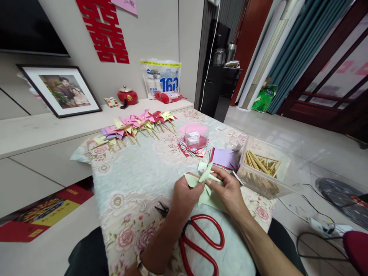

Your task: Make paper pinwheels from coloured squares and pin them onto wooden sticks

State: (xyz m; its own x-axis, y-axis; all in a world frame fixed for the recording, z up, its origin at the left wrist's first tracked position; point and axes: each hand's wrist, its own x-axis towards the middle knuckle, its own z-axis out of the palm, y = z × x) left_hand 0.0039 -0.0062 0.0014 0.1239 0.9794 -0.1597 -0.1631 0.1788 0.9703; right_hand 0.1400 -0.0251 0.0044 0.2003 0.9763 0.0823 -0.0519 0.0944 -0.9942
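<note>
My left hand (185,195) and my right hand (228,191) are both closed on a pale green folded paper pinwheel (204,180), held just above the flowered tablecloth (135,180). The left fingers pinch its left blades, the right fingers pinch its centre. Red-handled scissors (201,239) lie on the cloth just below my wrists. A stack of purple paper squares (224,158) lies right behind the pinwheel.
A row of finished paper pinwheels on sticks (135,126) lies at the table's far left. A small clear box (196,137) sits on coloured paper squares. A clear plastic tub of wooden sticks (263,166) stands at the right edge. Cables (313,226) run across the floor.
</note>
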